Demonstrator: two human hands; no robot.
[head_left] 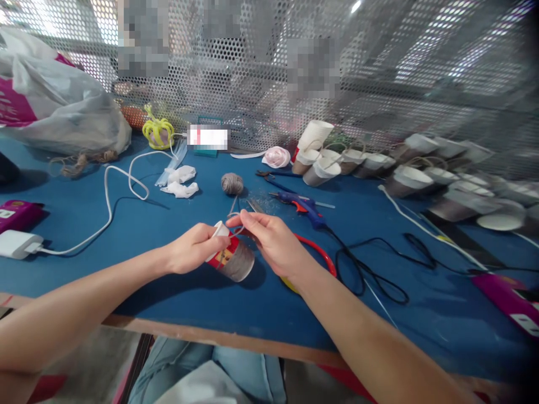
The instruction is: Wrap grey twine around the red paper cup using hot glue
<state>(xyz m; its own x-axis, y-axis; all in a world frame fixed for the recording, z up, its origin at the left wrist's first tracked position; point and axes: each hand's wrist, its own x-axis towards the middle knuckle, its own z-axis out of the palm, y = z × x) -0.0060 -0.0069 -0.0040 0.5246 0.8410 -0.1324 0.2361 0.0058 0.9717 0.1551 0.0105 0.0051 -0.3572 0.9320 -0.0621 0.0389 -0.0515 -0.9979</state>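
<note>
My left hand point(195, 247) is closed round the rim of a paper cup point(238, 262), which lies tilted with its base toward the right. Grey yarn wraps the lower part of the cup, and a red and yellow printed band shows nearer its white rim. Pinched between the thumb and fingers of my right hand point(269, 238) is a strand of grey yarn, just above the cup. This strand appears to run back to a small ball of grey yarn point(232, 183). Scissors with a red handle point(322, 252) lie partly under my right forearm.
A blue glue gun point(301, 205) with a black cord and pliers point(278, 178) lie right of the yarn ball. Several wrapped cups point(322, 170) stand at the back right. White cable point(110, 207) and crumpled white scraps point(181, 182) are at left. A perforated metal screen point(252, 84) rises behind.
</note>
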